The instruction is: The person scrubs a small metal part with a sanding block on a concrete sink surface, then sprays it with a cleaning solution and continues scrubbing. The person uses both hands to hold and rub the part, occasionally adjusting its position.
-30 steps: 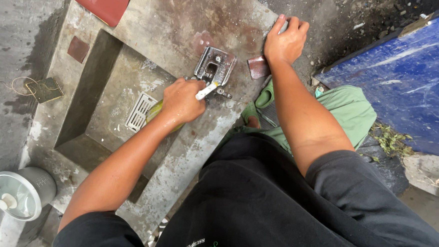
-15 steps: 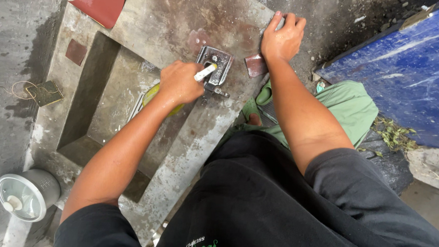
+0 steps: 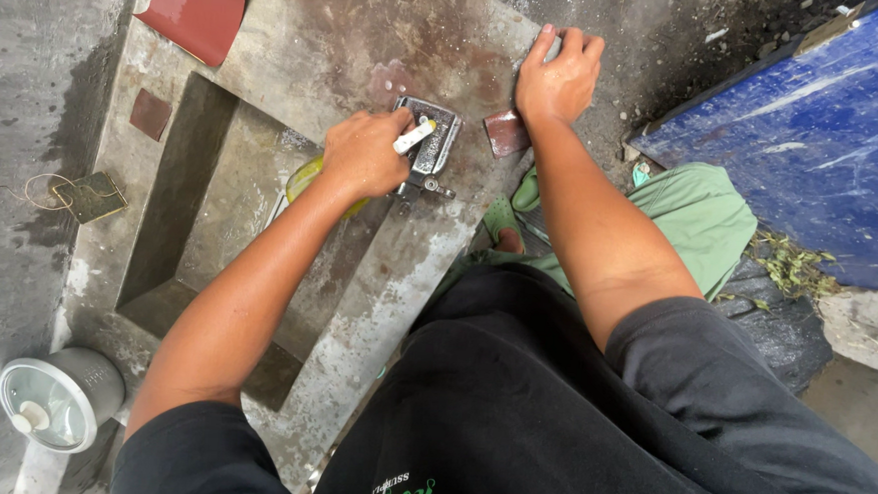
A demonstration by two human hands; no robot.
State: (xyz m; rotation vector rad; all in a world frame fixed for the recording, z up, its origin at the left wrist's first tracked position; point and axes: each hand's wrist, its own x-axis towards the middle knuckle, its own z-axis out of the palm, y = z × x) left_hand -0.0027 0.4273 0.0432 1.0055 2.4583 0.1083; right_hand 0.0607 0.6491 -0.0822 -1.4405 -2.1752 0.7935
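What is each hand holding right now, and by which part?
The left hand holds a brush by its yellow-green handle, bristle end on the metal part. The right hand holds nothing, pressing the slab edge.

A grey metal part (image 3: 430, 148) lay flat on the concrete slab; a yellow-handled brush (image 3: 412, 138) rested across it.
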